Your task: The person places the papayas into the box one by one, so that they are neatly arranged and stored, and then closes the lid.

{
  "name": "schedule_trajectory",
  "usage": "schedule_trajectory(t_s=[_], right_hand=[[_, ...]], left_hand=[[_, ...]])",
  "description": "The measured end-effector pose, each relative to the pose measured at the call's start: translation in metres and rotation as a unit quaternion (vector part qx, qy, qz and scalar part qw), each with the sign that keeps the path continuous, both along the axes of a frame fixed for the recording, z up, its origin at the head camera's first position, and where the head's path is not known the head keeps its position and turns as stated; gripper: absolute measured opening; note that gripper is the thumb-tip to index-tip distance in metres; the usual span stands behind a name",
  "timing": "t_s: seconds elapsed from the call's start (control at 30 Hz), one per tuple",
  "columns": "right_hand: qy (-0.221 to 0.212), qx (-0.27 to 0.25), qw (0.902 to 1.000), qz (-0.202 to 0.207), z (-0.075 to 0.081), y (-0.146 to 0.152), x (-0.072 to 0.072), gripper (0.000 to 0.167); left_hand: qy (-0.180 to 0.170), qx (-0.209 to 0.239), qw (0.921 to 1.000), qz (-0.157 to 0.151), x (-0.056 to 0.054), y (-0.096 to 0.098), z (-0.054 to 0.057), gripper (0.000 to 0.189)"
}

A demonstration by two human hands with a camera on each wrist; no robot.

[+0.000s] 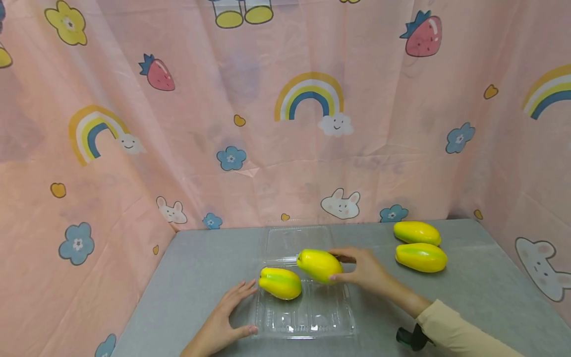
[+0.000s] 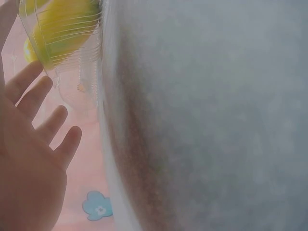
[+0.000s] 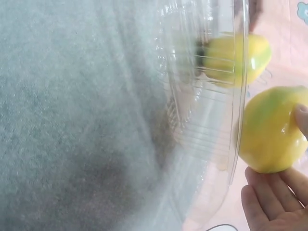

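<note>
Over the right part of a clear plastic clamshell box (image 1: 308, 333), my right hand (image 1: 368, 270) holds a yellow-green papaya (image 1: 318, 265) between thumb and fingers. Another papaya (image 1: 281, 283) lies in the box's left part. My left hand (image 1: 223, 315) is at the box's left edge with fingers spread, holding nothing. In the left wrist view, its fingertips (image 2: 45, 82) come close to the clear wall; whether they touch it I cannot tell. The right wrist view shows the held papaya (image 3: 272, 130) beside the box rim (image 3: 240, 96), fingers beneath it.
Two more papayas, a rear one (image 1: 417, 233) and a front one (image 1: 421, 257), lie side by side at the back right of the grey table (image 1: 196, 267). The box lid (image 1: 296, 243) lies folded back behind. A dark object (image 1: 412, 338) is by the right sleeve. A pink printed curtain (image 1: 267, 188) surrounds the table.
</note>
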State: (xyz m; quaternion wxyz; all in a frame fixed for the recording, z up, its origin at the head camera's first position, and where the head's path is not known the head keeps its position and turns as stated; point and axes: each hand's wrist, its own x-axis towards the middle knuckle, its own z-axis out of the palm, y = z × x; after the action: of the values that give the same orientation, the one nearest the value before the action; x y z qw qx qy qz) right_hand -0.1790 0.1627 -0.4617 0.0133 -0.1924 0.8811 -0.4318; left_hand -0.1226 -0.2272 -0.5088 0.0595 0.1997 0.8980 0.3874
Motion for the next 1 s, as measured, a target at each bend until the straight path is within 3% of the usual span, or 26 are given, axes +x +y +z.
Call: schedule_trajectory(t_s=[0.47,1.0], right_hand=[[-0.013,0.016,0.9998,-0.002,-0.007,-0.004,0.002,0.067],[0.018,0.031,0.9993,0.011,-0.011,-0.008,0.006,0.069]], left_hand=[[-0.001,-0.001,1.0,0.001,-0.001,0.001,0.002,0.083],[-0.004,0.003,1.0,0.0,0.001,0.001,0.002,0.081]])
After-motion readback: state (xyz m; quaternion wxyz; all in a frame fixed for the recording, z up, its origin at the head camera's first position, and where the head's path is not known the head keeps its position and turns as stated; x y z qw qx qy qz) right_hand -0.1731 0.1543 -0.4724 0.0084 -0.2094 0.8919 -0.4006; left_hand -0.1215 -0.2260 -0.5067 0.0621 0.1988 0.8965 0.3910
